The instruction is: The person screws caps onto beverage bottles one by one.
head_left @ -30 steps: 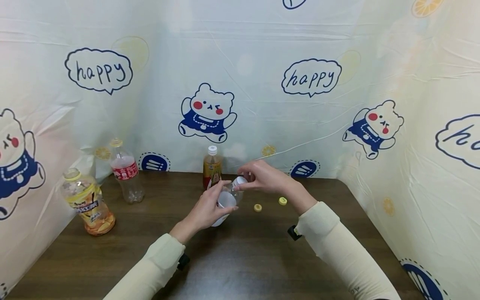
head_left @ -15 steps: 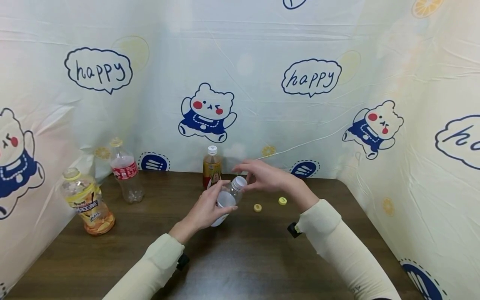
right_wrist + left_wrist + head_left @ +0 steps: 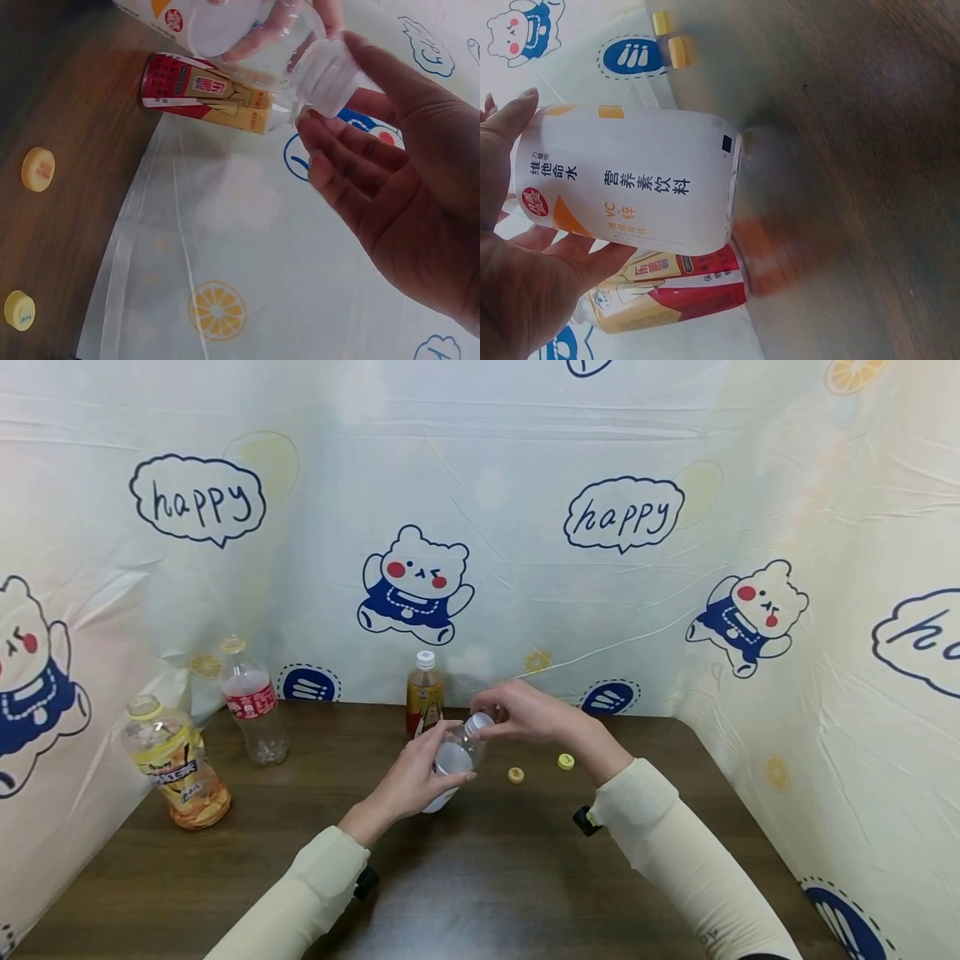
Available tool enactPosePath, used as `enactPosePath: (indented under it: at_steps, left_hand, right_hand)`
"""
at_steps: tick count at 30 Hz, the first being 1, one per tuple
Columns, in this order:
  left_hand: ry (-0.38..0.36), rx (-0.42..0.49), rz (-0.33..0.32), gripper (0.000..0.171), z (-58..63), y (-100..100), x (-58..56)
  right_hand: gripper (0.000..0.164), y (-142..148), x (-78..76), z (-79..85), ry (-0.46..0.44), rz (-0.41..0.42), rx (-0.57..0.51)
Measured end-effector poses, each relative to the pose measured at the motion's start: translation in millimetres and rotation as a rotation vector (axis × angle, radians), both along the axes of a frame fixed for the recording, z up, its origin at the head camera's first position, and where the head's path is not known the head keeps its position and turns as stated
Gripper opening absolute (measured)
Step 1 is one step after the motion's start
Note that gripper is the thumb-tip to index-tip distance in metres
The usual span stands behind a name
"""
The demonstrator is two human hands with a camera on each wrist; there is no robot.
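Observation:
A clear drink bottle [image 3: 453,760] with a white label [image 3: 641,180] leans toward the right over the table. My left hand [image 3: 408,781] grips it around the body, thumb and fingers on opposite sides. At its neck, my right hand [image 3: 528,714] pinches the white cap [image 3: 328,77] between thumb and fingertips, and the cap sits on the bottle's mouth. Just behind stands a smaller bottle [image 3: 425,693] of amber drink with a red and yellow label and a white cap, partly covered by my left hand in the head view.
Two yellow caps lie on the table to the right, a nearer cap [image 3: 515,775] and a farther cap [image 3: 566,762]. At the left stand a yellow-labelled bottle [image 3: 180,768] and a red-labelled bottle [image 3: 252,706]. A printed curtain [image 3: 510,568] closes off the back and sides.
Half a second ago my right fingers were loosened from the white cap; now they are closed around it again, as a second ago. My left hand and the bottle stay in place.

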State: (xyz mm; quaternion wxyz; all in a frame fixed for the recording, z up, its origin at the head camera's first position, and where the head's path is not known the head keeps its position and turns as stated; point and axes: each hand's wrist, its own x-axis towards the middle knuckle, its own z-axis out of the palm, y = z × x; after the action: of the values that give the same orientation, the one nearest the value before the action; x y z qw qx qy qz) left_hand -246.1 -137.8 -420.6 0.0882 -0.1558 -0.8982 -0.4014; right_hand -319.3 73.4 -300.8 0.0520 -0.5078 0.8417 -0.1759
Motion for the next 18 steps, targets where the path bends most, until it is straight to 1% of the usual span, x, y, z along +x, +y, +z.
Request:
enactPosePath:
  at_steps: [2,5,6,9,13,16,18]
  left_hand:
    - [0.005,-0.007,-0.001,0.072,-0.1,0,0.1]
    - [0.003,-0.013,-0.003,0.073,-0.2,1,0.2]
    - [0.000,-0.014,-0.003,0.073,-0.2,1,0.3]
    - [-0.006,-0.019,-0.001,0.073,-0.2,1,0.9]
    - [-0.011,-0.012,0.002,0.073,0.1,1,1.2]
    - [-0.009,-0.006,0.004,0.073,0.4,0,1.1]
    - [-0.008,-0.006,0.003,0.073,0.5,0,1.2]
  right_hand:
    - [0.030,0,-0.6,-1.5,0.023,-0.012,0.018]
    - [0.041,1,-0.4,-2.1,0.044,-0.057,0.057]
    - [0.045,2,0.0,-1.6,0.041,-0.072,0.066]
    - [0.053,6,3.1,2.3,-0.015,-0.095,0.067]
    - [0.058,10,7.8,8.9,-0.099,-0.054,0.045]
    - [0.059,10,9.2,11.0,-0.112,-0.015,0.041]
    - [0.058,9,9.0,10.8,-0.104,-0.001,0.046]
